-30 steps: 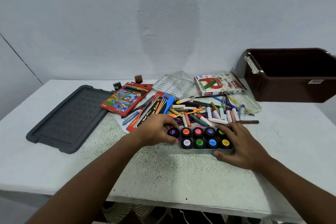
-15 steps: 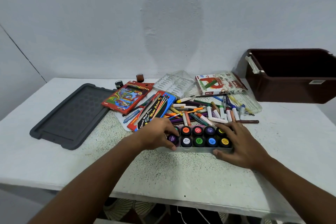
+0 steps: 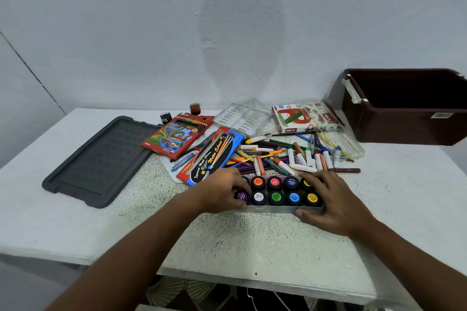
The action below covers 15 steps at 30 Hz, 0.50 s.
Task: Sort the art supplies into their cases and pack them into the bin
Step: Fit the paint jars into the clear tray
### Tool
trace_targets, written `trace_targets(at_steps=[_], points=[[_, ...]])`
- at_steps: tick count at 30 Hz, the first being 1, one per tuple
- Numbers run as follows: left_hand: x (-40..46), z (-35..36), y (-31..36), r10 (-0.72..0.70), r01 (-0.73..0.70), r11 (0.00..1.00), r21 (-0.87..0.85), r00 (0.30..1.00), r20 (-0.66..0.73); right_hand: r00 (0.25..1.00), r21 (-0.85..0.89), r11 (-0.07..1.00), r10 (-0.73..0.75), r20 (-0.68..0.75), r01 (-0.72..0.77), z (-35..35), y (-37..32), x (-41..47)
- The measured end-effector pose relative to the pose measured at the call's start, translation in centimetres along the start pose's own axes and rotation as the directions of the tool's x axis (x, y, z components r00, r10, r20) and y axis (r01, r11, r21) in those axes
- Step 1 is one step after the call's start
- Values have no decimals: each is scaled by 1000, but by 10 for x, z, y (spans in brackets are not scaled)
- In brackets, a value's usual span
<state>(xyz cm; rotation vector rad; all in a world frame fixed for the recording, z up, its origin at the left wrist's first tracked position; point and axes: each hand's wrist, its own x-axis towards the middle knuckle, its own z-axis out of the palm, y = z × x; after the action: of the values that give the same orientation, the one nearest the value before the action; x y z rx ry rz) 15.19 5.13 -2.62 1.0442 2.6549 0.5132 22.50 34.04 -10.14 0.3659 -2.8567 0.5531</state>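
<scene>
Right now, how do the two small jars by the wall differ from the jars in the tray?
The two loose jars stand apart on the table near the wall; the tray jars sit packed in two rows. The loose ones have dark and brown tops; the tray ones have bright colored labels. All are small and round.

A single head-worn wide-angle camera looks forward and down from the near edge of the white speckled table (image 3: 252, 240). It faces the far pale wall (image 3: 227, 20). Both forearms enter from the bottom, close to the lens. Straight lines appear to bow toward the frame edges, probably from lens distortion.
</scene>
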Motion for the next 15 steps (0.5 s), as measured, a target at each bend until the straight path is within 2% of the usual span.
trace_targets(at_steps=[12, 15], points=[[-1, -3, -9, -15, 15, 1000, -22, 1000, 25, 999, 29, 999, 30, 41, -31, 0, 2, 0], [5, -10, -7, -23, 25, 999, -32, 997, 71, 996, 147, 986, 66, 67, -76, -4, 3, 2]])
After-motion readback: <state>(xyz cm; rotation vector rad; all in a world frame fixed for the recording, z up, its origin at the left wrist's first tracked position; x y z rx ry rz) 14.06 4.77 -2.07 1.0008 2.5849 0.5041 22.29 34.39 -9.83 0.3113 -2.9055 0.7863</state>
